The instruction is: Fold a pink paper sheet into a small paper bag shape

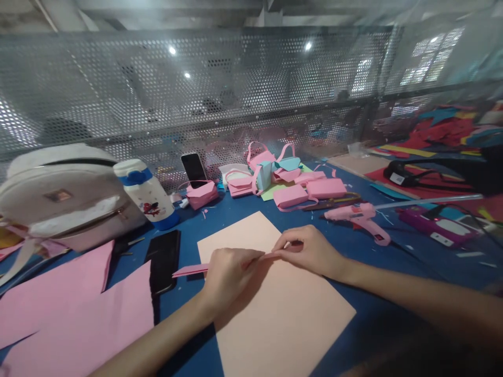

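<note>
A narrow folded strip of pink paper runs between both hands, above a peach sheet of paper on the blue table. My left hand is closed around the strip's middle, and one end sticks out to the left. With thumb and fingers pinched, my right hand grips the other end. Part of the strip is hidden by my left fingers. Larger pink paper sheets lie at the left, beside a black phone.
Small pink paper bags cluster at the back. A pink glue gun and a purple power strip lie at the right. A bottle and a pale backpack stand left. A perforated metal screen rises behind.
</note>
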